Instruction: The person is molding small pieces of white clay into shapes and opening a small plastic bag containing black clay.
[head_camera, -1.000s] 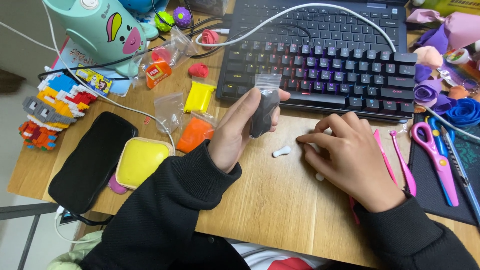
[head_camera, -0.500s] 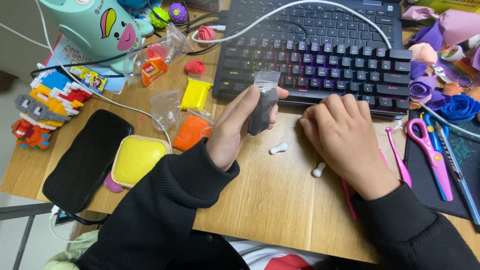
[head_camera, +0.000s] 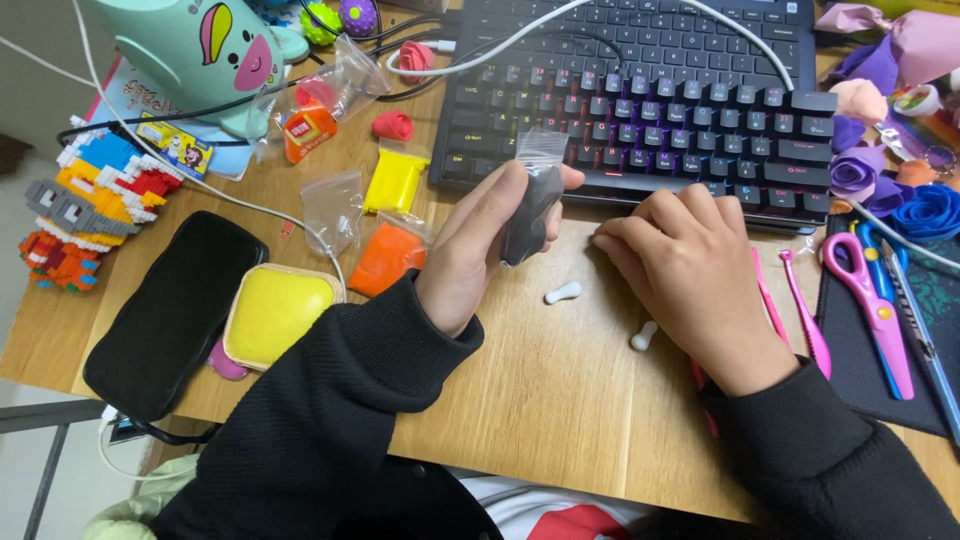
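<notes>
My left hand holds up a small clear bag of dark grey clay just in front of the black keyboard. My right hand rests palm down on the wooden desk, fingers together, with nothing visibly in it. Two small white clay pieces lie on the desk: one between my hands, another beside my right wrist. Pink plastic modelling tools lie just right of my right hand.
Bags of yellow clay and orange clay, a yellow-lidded tub and a black phone lie left. A brick figure, a mint pig-faced gadget, pink scissors and purple clay roses crowd the edges.
My right hand has slid up toward the keyboard, uncovering the second white piece beside the wrist. My left hand keeps the grey clay bag raised in much the same place.
</notes>
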